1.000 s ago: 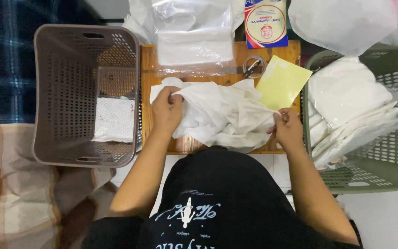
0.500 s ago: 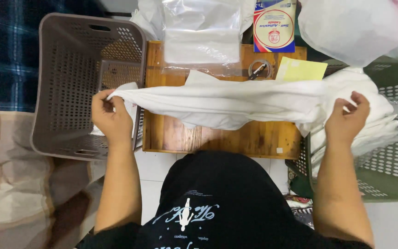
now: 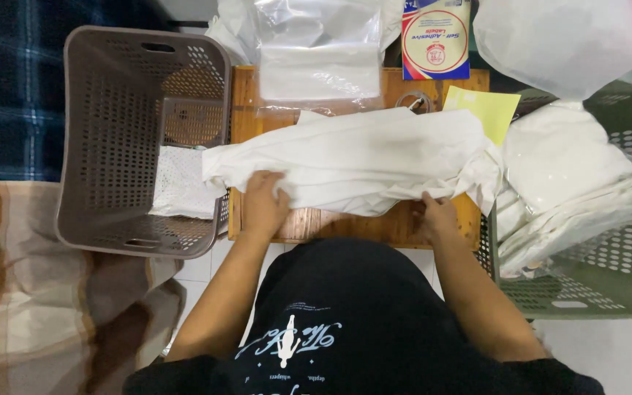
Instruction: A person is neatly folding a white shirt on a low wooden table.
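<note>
A white garment (image 3: 360,157) lies spread across a small wooden table (image 3: 345,225). My left hand (image 3: 265,201) presses on its near left edge, fingers gripping the cloth. At the near right edge my right hand (image 3: 437,216) holds the hem, partly tucked under the fabric. The garment's left end hangs over the table edge toward the brown basket.
A brown plastic basket (image 3: 74,146) at the left holds a folded white piece (image 3: 181,183). A green basket (image 3: 616,278) at the right is full of white bagged garments. Clear plastic bags (image 3: 320,51), a yellow paper sheet (image 3: 484,110) and a label packet (image 3: 435,36) lie at the back.
The garment was held stretched in the air between both hands; it has come down onto the table and both hands have moved inward to its near edge.
</note>
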